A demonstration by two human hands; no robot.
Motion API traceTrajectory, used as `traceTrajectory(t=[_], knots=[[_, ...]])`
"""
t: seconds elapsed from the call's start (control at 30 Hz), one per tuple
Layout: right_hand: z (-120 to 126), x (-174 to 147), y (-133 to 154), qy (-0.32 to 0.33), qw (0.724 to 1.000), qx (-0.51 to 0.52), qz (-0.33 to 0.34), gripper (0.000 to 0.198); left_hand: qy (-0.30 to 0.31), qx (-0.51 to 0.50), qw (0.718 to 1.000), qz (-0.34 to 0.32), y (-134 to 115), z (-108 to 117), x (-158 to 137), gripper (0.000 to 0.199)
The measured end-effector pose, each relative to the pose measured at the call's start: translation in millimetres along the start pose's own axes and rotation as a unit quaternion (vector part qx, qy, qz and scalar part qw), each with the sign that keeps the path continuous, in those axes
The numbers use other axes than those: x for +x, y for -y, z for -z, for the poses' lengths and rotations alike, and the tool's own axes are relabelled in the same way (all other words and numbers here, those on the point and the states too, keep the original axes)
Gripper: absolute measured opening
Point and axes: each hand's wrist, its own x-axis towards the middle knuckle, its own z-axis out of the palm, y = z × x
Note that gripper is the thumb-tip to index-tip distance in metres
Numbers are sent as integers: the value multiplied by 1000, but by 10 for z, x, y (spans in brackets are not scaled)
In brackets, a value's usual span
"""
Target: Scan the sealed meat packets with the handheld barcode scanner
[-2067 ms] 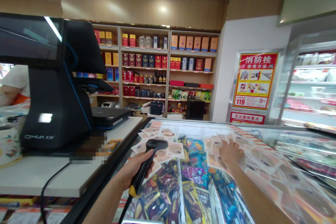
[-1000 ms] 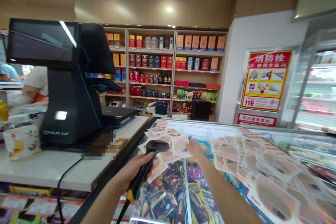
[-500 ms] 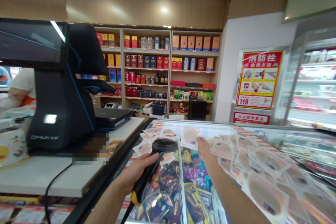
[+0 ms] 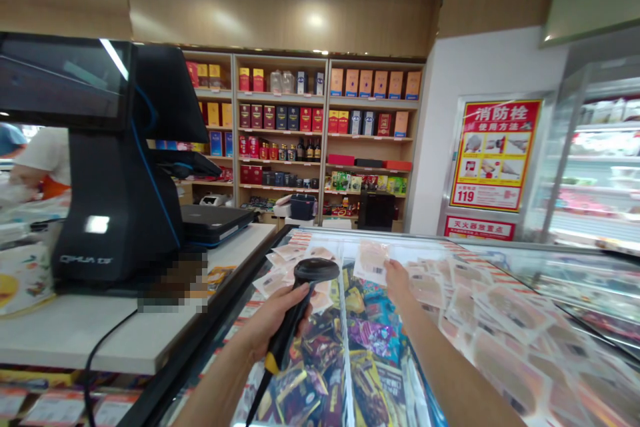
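Observation:
My left hand (image 4: 277, 320) is wrapped round the handle of a black barcode scanner (image 4: 315, 271) with a yellow band near its cable end. The scanner's head points away over the freezer's glass top. My right hand (image 4: 397, 280) pinches the right edge of a clear flat packet (image 4: 371, 261) with a barcode label at its lower right. The packet is held a little to the right of the scanner. More such packets (image 4: 510, 307) lie spread in an overlapping heap at the right, with a smaller group (image 4: 283, 267) at the left, partly behind the scanner.
Beneath the glass are colourful wrapped ice creams (image 4: 370, 333), split by a white divider. At the left a black checkout terminal (image 4: 115, 207) stands on a white counter (image 4: 125, 337). Shelves of boxes and bottles (image 4: 280, 117) line the back. Another person's arm (image 4: 33, 173) shows at far left.
My right hand has moved slightly right with the packet, widening the gap to the scanner. The scanner has shifted a little up in view. The other person's arm moved slightly.

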Motion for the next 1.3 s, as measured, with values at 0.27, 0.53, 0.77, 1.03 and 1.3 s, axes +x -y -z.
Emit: traceTrajectory(t=[0.27, 0.53, 0.77, 1.03, 1.3], knots=[[650, 141, -6, -69, 988, -131, -42, 37, -47, -12, 999, -10, 69, 58, 99, 32], [1124, 182, -218, -83, 913, -392, -70, 39, -84, -43, 995, -27, -8, 278, -14, 30], [876, 23, -100, -139, 904, -405, 13, 37, -124, -34, 992, -16, -18, 543, -162, 28], [-290, -577, 497, 108, 932, -337, 80, 42, -165, -25, 986, -10, 8, 707, -311, 30], [-820, -1158, 784, 154, 932, -306, 115, 76, -164, -15, 986, 4, -14, 678, -346, 28]])
